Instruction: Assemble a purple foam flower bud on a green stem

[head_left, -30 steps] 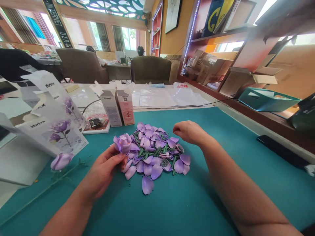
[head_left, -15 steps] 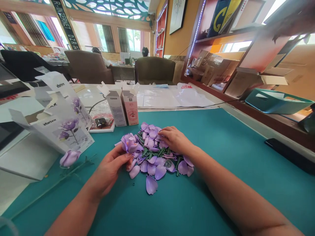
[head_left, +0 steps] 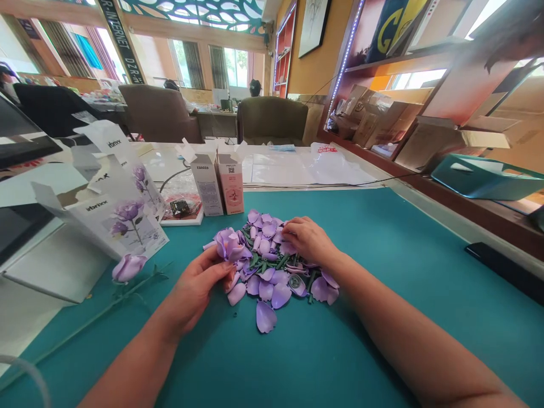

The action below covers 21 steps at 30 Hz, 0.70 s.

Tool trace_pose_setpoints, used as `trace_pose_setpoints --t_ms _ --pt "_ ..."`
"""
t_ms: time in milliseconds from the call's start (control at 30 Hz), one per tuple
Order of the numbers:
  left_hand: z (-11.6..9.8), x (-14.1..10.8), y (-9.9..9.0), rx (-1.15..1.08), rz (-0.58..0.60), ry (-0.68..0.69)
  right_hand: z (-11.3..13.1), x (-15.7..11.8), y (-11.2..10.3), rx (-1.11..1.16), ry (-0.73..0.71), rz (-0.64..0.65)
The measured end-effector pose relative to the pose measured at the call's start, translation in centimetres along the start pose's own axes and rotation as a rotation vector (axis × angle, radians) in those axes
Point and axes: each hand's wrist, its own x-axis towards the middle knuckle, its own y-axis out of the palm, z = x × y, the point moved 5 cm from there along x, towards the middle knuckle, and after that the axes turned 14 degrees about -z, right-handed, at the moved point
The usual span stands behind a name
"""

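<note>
A partly built purple toy flower [head_left: 230, 243] is pinched between the thumb and fingers of my left hand [head_left: 199, 286], at the left edge of a heap. The heap of loose purple petals [head_left: 280, 296] mixes with dark green plastic pieces [head_left: 276, 264] on the mat. On the heap's right upper side rests my right hand [head_left: 309, 241], fingers bent together among the petals; what sits under its fingertips is hidden. One petal [head_left: 266, 317] lies apart at the near side. Farther left, a finished-looking purple rosebud [head_left: 128, 268] tops a long green stem [head_left: 91, 320].
Open white flower boxes [head_left: 123, 226] stand at the left, with two narrow cartons [head_left: 232, 184] behind the heap. A small bagged black part [head_left: 180, 208] lies beside them. The green mat [head_left: 382, 238] covers the desk; a black bar-shaped object [head_left: 505, 272] lies right, below shelves.
The view has shifted slightly, so everything sits a little farther right. The flower in my left hand has turned a little. My right hand stays at the heap, fingers still among the petals.
</note>
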Motion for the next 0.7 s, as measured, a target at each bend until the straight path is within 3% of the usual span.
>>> trace_pose_setpoints --t_ms 233,400,533,700 --pt "-0.1 0.2 -0.2 0.005 -0.039 0.000 -2.5 0.5 -3.0 0.021 0.176 0.028" --pt "-0.1 0.3 -0.2 0.005 -0.032 0.002 -1.3 0.4 -4.1 0.071 0.205 0.088" --pt "-0.1 0.2 -0.2 -0.003 -0.031 0.005 1.6 0.1 -3.1 0.154 0.092 0.145" --pt "-0.2 0.1 -0.2 -0.017 -0.028 0.000 4.0 -0.3 -0.5 0.104 -0.013 0.190"
